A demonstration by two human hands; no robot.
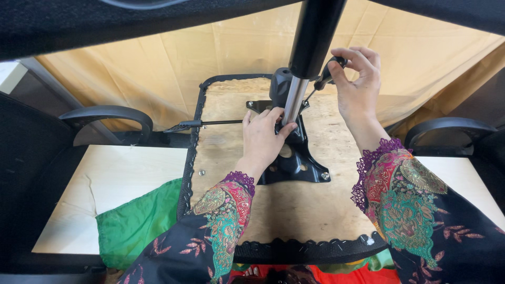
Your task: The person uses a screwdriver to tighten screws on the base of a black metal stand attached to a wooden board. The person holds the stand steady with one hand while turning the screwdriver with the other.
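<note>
An upturned office chair seat point(294, 205) lies before me, its bare chipboard underside facing up. A black metal mechanism plate point(297, 158) is bolted on it, and a gas-lift cylinder point(305, 63) rises from it toward the camera. My left hand point(263, 138) rests on the plate with its fingers touching the shiny lower part of the cylinder. My right hand point(357, 79) grips the black handle of a screwdriver point(327, 73), whose tip points down at the plate's far right corner. A black adjustment lever point(202, 124) sticks out to the left.
Black chair armrests stand at left point(108, 117) and right point(447, 129). The seat rests on a pale wooden table point(131, 179) with green cloth point(139, 223) under its near left corner. A tan sheet point(210, 52) hangs behind. Loose bolts point(201, 172) lie on the board's left edge.
</note>
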